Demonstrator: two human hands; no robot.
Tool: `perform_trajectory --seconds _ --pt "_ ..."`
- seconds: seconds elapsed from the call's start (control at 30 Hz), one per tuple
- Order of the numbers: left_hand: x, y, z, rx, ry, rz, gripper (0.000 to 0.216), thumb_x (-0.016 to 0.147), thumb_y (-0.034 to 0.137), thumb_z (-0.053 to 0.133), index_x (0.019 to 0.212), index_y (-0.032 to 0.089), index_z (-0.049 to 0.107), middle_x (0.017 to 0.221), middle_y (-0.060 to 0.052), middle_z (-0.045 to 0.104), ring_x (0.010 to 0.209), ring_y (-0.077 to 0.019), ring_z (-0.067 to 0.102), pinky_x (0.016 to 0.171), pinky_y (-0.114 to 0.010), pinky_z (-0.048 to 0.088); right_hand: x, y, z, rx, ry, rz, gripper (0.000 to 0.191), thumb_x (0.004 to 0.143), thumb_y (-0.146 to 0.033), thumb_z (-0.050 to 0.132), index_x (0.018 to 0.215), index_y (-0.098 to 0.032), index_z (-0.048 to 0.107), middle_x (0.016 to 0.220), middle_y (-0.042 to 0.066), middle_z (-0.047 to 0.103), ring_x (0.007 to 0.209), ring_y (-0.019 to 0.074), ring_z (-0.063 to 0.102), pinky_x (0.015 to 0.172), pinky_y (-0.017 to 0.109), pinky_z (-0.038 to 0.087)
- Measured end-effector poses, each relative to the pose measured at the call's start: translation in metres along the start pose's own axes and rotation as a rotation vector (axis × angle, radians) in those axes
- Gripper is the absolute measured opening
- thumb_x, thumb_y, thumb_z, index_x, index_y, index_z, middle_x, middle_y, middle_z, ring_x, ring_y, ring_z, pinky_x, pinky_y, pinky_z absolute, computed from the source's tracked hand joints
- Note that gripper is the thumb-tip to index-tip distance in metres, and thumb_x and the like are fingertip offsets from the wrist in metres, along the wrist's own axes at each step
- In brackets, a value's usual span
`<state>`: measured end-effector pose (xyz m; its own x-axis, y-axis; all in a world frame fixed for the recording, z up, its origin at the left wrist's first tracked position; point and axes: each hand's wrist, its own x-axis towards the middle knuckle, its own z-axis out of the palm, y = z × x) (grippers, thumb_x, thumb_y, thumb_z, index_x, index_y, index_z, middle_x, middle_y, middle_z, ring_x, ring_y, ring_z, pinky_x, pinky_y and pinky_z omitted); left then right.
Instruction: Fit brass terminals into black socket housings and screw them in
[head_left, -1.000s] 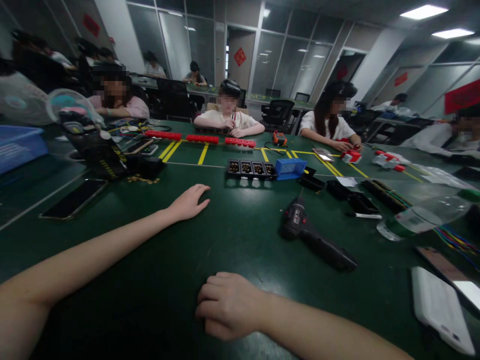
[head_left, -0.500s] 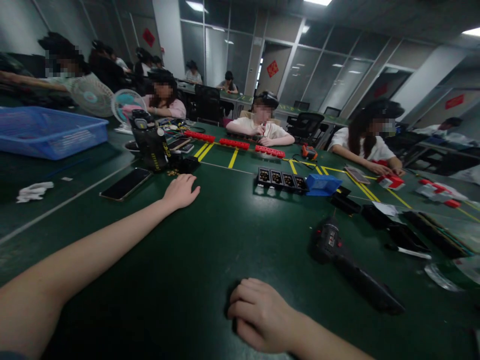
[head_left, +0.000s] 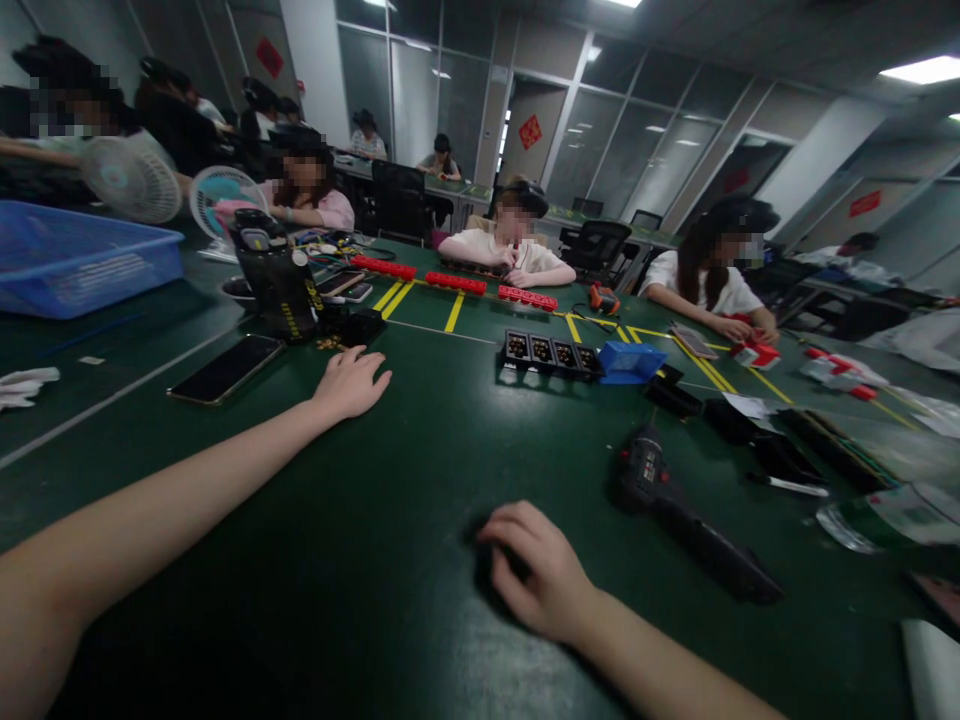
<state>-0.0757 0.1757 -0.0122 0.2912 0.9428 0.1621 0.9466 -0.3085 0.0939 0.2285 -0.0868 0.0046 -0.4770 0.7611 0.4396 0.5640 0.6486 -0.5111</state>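
My left hand (head_left: 351, 382) rests on the green table (head_left: 420, 460), palm down with its fingers stretched out. Just beyond its fingertips lie small brass-coloured pieces (head_left: 328, 344) beside a black box (head_left: 361, 326). Nearer to me, my right hand (head_left: 538, 575) is loosely curved over the table, the thumb apart from the fingers and nothing visible between them. A black power screwdriver (head_left: 645, 470) lies to its right, its bit pointing away from me. Farther off stand a black four-part holder (head_left: 551, 355) with brass-coloured pieces inside and a blue bin (head_left: 631, 362).
At left are a phone (head_left: 226, 370), a black bottle (head_left: 274, 285) and a large blue basket (head_left: 90, 265). Red strips (head_left: 455, 283) line the far side, where co-workers sit. Black trays (head_left: 784, 455), a white pen (head_left: 795, 487) and a clear bottle (head_left: 885, 518) lie at right.
My right hand has moved forward, and its thumb has parted from the fingers. My left hand stays at the same place on the table. The view has turned slightly right.
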Motion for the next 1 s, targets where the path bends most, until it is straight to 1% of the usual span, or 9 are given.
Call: perform_trajectory --seconds 0.1,0.17,0.2,0.27,0.47,0.6,0.73,0.83,1.0 --pt "-0.009 0.015 -0.006 -0.095 -0.041 0.163 0.054 0.101 0.043 0.031 0.146 0.019 0.049 0.151 -0.010 0.049 0.145 -0.0314 0.035 0.116 -0.054 0.033 0.001 0.023 -0.007 -0.165 0.142 0.247 0.044 0.090 -0.022 0.055 0.133 -0.019 0.049 0.130 0.016 0.054 0.121 0.0271 0.055 0.104 0.045 0.049" --pt "-0.017 0.026 -0.008 -0.194 -0.095 0.427 0.051 0.102 0.038 0.031 0.151 0.027 0.041 0.157 -0.003 0.042 0.148 -0.0267 0.032 0.117 -0.050 0.034 0.001 0.035 -0.009 -0.264 0.148 0.353 0.056 0.090 -0.029 0.058 0.142 -0.018 0.042 0.142 0.018 0.046 0.133 0.0311 0.047 0.111 0.051 0.044" --pt "-0.021 0.032 -0.009 -0.230 -0.080 0.520 0.052 0.102 0.036 0.031 0.153 0.029 0.036 0.160 -0.001 0.037 0.149 -0.0250 0.029 0.119 -0.049 0.032 0.001 0.039 -0.010 -0.303 0.139 0.385 0.061 0.090 -0.033 0.059 0.146 -0.018 0.039 0.147 0.019 0.042 0.137 0.0327 0.044 0.113 0.053 0.041" --pt "-0.027 0.039 -0.010 -0.259 -0.039 0.601 0.053 0.102 0.036 0.033 0.154 0.030 0.033 0.163 0.000 0.032 0.150 -0.0248 0.027 0.120 -0.049 0.030 0.000 0.046 -0.011 -0.366 0.114 0.414 0.069 0.091 -0.040 0.059 0.151 -0.020 0.033 0.153 0.019 0.036 0.142 0.0348 0.037 0.115 0.056 0.038" --pt "-0.024 0.038 -0.003 -0.253 -0.039 0.451 0.054 0.100 0.044 0.038 0.149 0.023 0.042 0.153 -0.007 0.047 0.144 -0.0278 0.037 0.117 -0.052 0.036 -0.001 0.054 -0.013 -0.449 0.021 0.449 0.077 0.096 -0.049 0.052 0.159 -0.021 0.020 0.164 0.017 0.024 0.150 0.0346 0.026 0.118 0.058 0.031" --pt "-0.021 0.035 0.002 -0.240 -0.081 0.429 0.051 0.099 0.047 0.039 0.142 0.023 0.052 0.147 -0.007 0.054 0.138 -0.0277 0.045 0.115 -0.052 0.039 0.010 0.051 -0.015 -0.433 -0.151 0.343 0.071 0.099 -0.049 0.048 0.160 -0.026 0.021 0.167 0.010 0.021 0.152 0.0288 0.022 0.122 0.053 0.026" --pt "-0.021 0.035 0.003 -0.238 -0.076 0.428 0.051 0.099 0.048 0.039 0.141 0.024 0.053 0.146 -0.006 0.054 0.137 -0.0271 0.046 0.114 -0.051 0.039 0.022 0.050 -0.017 -0.388 -0.292 0.248 0.067 0.100 -0.050 0.045 0.159 -0.025 0.025 0.165 0.008 0.028 0.152 0.0262 0.024 0.123 0.053 0.022" --pt "-0.022 0.036 0.002 -0.231 -0.081 0.428 0.051 0.099 0.048 0.039 0.142 0.024 0.053 0.146 -0.006 0.054 0.138 -0.0273 0.046 0.115 -0.052 0.038 0.023 0.050 -0.019 -0.354 -0.288 0.228 0.059 0.101 -0.046 0.044 0.154 -0.021 0.035 0.161 0.010 0.036 0.149 0.0260 0.032 0.122 0.053 0.023" --pt "-0.020 0.035 0.003 -0.210 -0.091 0.420 0.052 0.099 0.050 0.038 0.142 0.024 0.052 0.147 -0.006 0.053 0.139 -0.0286 0.044 0.115 -0.053 0.038 0.015 0.044 -0.021 -0.284 -0.125 0.219 0.042 0.098 -0.032 0.051 0.137 -0.016 0.054 0.138 0.015 0.059 0.130 0.0255 0.052 0.111 0.046 0.040"
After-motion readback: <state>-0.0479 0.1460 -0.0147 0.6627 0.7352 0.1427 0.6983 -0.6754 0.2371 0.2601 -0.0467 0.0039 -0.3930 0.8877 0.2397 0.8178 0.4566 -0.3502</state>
